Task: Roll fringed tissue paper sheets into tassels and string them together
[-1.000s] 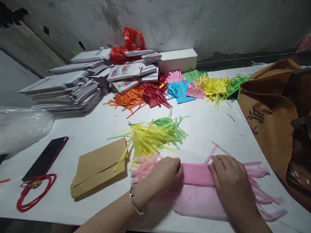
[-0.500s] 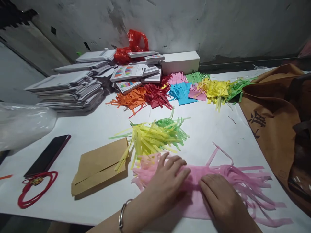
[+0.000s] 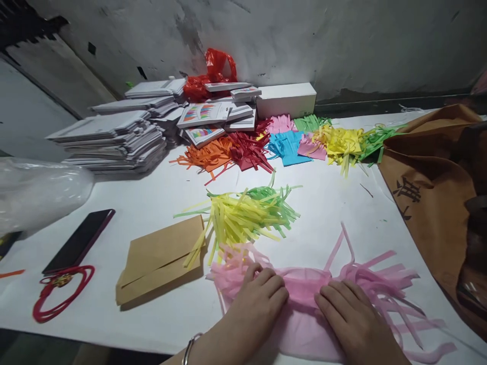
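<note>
A pink fringed tissue-paper piece [image 3: 308, 289] lies on the white table [image 3: 152, 213] near the front edge. My left hand [image 3: 258, 301], with a bracelet on the wrist, rests on its left part with fingers bent and pressed down. My right hand [image 3: 352, 319] lies flat on its right part, fingers stretched toward the middle. Pink strips fan out to both sides. Just beyond the pink piece sits a yellow and green fringed bundle [image 3: 247, 213].
A brown paper envelope [image 3: 162, 256] lies left of my hands. A black phone [image 3: 79, 241], a red cord [image 3: 63, 291] and a clear plastic bag [image 3: 38, 190] are farther left. Stacked white packets [image 3: 110, 139], coloured fringe piles [image 3: 285, 144], a white box [image 3: 285, 99] at the back; brown bag [image 3: 433, 187] right.
Both hands drew back toward the table's front edge and closer together on the pink paper, which now looks folded narrower. The camera shifted slightly.
</note>
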The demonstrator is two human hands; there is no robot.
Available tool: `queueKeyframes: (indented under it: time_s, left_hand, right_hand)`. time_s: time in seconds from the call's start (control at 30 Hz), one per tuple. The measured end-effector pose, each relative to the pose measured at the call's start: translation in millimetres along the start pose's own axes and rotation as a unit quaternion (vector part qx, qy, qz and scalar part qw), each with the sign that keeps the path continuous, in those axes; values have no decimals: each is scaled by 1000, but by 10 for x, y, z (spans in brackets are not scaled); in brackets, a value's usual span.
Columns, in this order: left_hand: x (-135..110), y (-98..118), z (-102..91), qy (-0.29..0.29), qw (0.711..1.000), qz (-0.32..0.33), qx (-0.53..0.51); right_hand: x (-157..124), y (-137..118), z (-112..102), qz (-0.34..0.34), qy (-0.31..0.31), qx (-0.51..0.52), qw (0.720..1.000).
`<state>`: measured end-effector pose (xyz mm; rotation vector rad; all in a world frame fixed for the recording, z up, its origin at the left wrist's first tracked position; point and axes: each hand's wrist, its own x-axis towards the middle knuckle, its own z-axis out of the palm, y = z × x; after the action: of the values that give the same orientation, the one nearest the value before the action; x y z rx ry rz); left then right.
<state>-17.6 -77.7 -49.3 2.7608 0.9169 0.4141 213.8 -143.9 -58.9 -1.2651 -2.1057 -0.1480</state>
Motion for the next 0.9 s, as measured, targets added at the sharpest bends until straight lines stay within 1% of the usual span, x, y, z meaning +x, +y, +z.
queueKeyframes:
  time_s: [0.07,0.13,0.2,0.27,0.33,0.4,0.47,0.53,0.6,0.67,0.77,0.83,0.9]
  left_hand:
    - [43,21,-39,-15,999,-47,7]
    - [107,44,-64,-29,996,-81,22]
    - [173,57,-56,-32,993,-105,46]
    - [227,53,-22,-29,990,-119,76]
    - [263,34,20,-33,987,-125,92]
    - [279,10,53,-35,988,-122,93]
    - [282,-5,61,-30,988,-120,88]
    - [284,-1,34,-25,989,-118,84]
    - [287,23,-29,-13,989,-124,82]
    - [284,57,-106,10,991,-114,69]
    - [250,98,-176,30,998,-42,45]
    - [219,109,-167,31,999,4,39]
    - [194,109,-128,33,998,24,37]
  right_hand:
    - [-16,16,4,45,-19,3,999]
    - [-10,37,21,88,-53,-22,994]
    - [15,62,50,112,-82,-80,987]
    - [49,84,75,122,-101,-141,977]
    - [85,91,76,132,-101,-183,969]
    - [118,75,49,142,-86,-205,965]
    - [148,32,14,121,-57,-178,975]
    - [175,-24,-2,60,-36,-99,993]
    - [194,-74,13,2,-39,-30,999]
    - [207,-101,44,-17,-49,-8,999]
    - [224,-114,75,2,-35,17,999]
    - [239,-128,85,18,-22,37,999]
    - [250,-154,101,17,-26,33,999]
